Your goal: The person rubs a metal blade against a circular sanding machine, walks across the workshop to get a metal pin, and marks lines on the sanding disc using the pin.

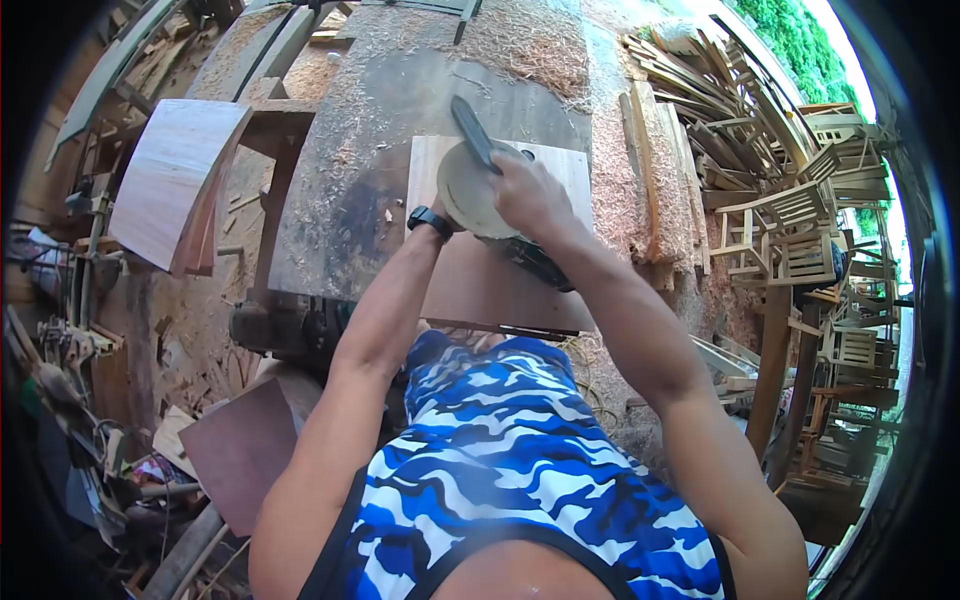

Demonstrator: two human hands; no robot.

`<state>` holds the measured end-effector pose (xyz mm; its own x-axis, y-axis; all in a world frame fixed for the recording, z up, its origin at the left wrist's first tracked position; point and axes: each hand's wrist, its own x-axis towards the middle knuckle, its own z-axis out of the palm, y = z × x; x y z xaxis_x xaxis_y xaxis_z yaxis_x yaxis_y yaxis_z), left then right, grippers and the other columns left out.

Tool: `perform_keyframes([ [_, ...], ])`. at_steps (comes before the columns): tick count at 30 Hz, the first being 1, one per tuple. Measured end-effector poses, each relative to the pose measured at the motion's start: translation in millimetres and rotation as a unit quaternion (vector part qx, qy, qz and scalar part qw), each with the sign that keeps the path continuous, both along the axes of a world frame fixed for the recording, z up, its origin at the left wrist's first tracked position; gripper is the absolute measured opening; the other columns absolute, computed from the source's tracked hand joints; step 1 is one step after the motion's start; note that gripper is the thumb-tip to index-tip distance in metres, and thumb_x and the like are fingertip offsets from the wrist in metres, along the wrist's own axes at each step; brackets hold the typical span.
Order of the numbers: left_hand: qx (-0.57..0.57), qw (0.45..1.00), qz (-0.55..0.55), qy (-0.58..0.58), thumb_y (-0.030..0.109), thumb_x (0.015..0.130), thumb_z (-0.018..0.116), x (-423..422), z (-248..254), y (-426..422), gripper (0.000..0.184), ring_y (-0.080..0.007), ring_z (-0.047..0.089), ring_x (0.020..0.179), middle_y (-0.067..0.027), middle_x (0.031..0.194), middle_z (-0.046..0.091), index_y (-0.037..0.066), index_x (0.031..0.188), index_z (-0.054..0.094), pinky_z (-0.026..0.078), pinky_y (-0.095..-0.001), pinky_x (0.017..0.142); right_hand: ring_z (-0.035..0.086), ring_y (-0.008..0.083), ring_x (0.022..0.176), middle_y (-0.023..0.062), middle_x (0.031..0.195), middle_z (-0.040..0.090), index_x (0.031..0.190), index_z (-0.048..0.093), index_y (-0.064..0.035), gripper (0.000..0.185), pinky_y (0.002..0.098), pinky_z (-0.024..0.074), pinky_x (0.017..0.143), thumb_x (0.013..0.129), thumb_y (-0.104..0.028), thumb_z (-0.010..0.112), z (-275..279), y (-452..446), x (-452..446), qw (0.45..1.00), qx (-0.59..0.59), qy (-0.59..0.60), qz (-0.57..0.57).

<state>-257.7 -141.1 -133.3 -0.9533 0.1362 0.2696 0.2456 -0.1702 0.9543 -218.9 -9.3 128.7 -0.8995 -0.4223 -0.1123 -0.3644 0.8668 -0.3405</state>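
Note:
A round tan disc (462, 198), which looks like a sanding disc, faces up over a pale wooden board (570, 175). My left hand (447, 214), with a black watch at its wrist, is at the disc's left edge, its fingers hidden behind it. My right hand (532, 197) is closed at the disc's right side, around the lower end of a long dark grey bar-like piece (472, 130) that slants up to the left. A dark power-tool body (540, 262) shows partly below the disc, under my right forearm. How the bar joins it is hidden.
The board lies on a dark worktable (335, 225) strewn with shavings (535, 45). Wood panels (175, 180) lean at the left. Planks (655, 170) and wooden chairs (790, 235) stand at the right. A dark machine (285, 325) sits under the table's left edge.

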Motion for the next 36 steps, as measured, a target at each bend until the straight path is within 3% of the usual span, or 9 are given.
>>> perform_keyframes([
  [6, 0.009, 1.000, 0.004, -0.001, 0.019, 0.098, 0.075, -2.1, -4.1, -1.9, 0.072, -0.0232, 0.050, 0.142, -0.0123, 0.155, 0.054, 0.008, 0.160, 0.039, 0.041, -0.0414, 0.122, 0.070, 0.0506, 0.095, 0.0316, 0.096, 0.071, 0.146, 0.058, -0.0179, 0.047, 0.0613, 0.0531, 0.083, 0.099, -0.024, 0.063, 8.4, 49.8, 89.3, 0.995, 0.075, -0.067, -0.010],
  [11, 0.008, 1.000, 0.005, -0.006, 0.019, 0.098, 0.075, -4.0, 3.6, 1.0, 0.072, -0.0232, 0.051, 0.141, -0.0123, 0.154, 0.054, 0.008, 0.159, 0.039, 0.041, -0.0414, 0.122, 0.069, 0.0490, 0.104, 0.0279, 0.108, 0.072, 0.143, 0.060, -0.0154, 0.043, 0.0558, 0.0543, 0.088, 0.101, -0.026, 0.060, -12.3, -14.1, -6.0, 0.999, 0.030, 0.012, 0.005],
  [14, 0.006, 1.000, -0.001, -0.009, 0.020, 0.098, 0.075, -3.7, 3.5, -2.9, 0.072, -0.0232, 0.051, 0.141, -0.0123, 0.154, 0.055, 0.008, 0.159, 0.040, 0.041, -0.0414, 0.122, 0.069, 0.0492, 0.101, 0.0287, 0.106, 0.072, 0.144, 0.061, -0.0162, 0.044, 0.0573, 0.0543, 0.086, 0.101, -0.028, 0.061, -4.7, 8.3, 22.8, 1.000, -0.001, 0.009, 0.010],
  [19, 0.007, 1.000, 0.004, -0.008, 0.020, 0.098, 0.075, -1.1, -2.1, -3.5, 0.071, -0.0232, 0.052, 0.141, -0.0122, 0.153, 0.055, 0.008, 0.159, 0.040, 0.041, -0.0414, 0.122, 0.071, 0.0484, 0.094, 0.0279, 0.098, 0.073, 0.149, 0.055, -0.0181, 0.049, 0.0593, 0.0543, 0.083, 0.101, -0.027, 0.057, 14.0, 74.6, 98.3, 0.990, 0.110, -0.082, 0.010],
  [22, 0.003, 1.000, -0.001, -0.010, 0.020, 0.097, 0.075, -0.5, 1.9, -3.5, 0.071, -0.0232, 0.052, 0.140, -0.0122, 0.153, 0.055, 0.007, 0.158, 0.041, 0.041, -0.0414, 0.122, 0.070, 0.0491, 0.098, 0.0309, 0.102, 0.072, 0.145, 0.061, -0.0190, 0.047, 0.0591, 0.0542, 0.086, 0.098, -0.027, 0.062, 10.7, 37.7, 52.5, 0.997, 0.046, -0.046, -0.031],
  [26, 0.003, 1.000, 0.001, -0.015, 0.020, 0.097, 0.075, 3.1, 5.3, -3.2, 0.071, -0.0233, 0.052, 0.140, -0.0122, 0.153, 0.056, 0.007, 0.158, 0.041, 0.041, -0.0414, 0.122, 0.069, 0.0457, 0.108, 0.0247, 0.116, 0.073, 0.136, 0.068, -0.0129, 0.041, 0.0525, 0.0553, 0.094, 0.096, -0.022, 0.064, -2.5, -24.5, -39.5, 1.000, 0.008, 0.005, 0.002],
  [29, 0.010, 1.000, 0.007, -0.016, 0.020, 0.097, 0.076, 4.9, 3.4, -2.7, 0.071, -0.0233, 0.052, 0.139, -0.0121, 0.152, 0.056, 0.007, 0.158, 0.041, 0.041, -0.0414, 0.121, 0.070, 0.0451, 0.105, 0.0218, 0.111, 0.074, 0.124, 0.067, -0.0115, 0.029, 0.0564, 0.0550, 0.088, 0.099, -0.024, 0.061, 3.3, -20.8, -22.7, 0.998, -0.047, 0.035, 0.016],
  [31, 0.015, 1.000, 0.009, -0.014, 0.020, 0.097, 0.076, 5.4, 1.4, -1.7, 0.071, -0.0233, 0.053, 0.139, -0.0121, 0.152, 0.056, 0.007, 0.157, 0.041, 0.041, -0.0414, 0.121, 0.070, 0.0454, 0.102, 0.0235, 0.108, 0.073, 0.134, 0.065, -0.0155, 0.037, 0.0561, 0.0553, 0.086, 0.099, -0.026, 0.063, -15.7, 9.9, 13.3, 0.996, -0.049, 0.039, 0.065],
  [36, 0.017, 1.000, 0.008, -0.014, 0.020, 0.097, 0.076, 11.7, -4.2, -1.0, 0.070, -0.0233, 0.053, 0.139, -0.0121, 0.151, 0.057, 0.007, 0.157, 0.042, 0.041, -0.0414, 0.121, 0.071, 0.0472, 0.090, 0.0256, 0.095, 0.073, 0.145, 0.060, -0.0178, 0.047, 0.0575, 0.0543, 0.079, 0.100, -0.030, 0.064, 10.7, 97.5, 108.8, 0.997, 0.051, -0.054, 0.000],
])
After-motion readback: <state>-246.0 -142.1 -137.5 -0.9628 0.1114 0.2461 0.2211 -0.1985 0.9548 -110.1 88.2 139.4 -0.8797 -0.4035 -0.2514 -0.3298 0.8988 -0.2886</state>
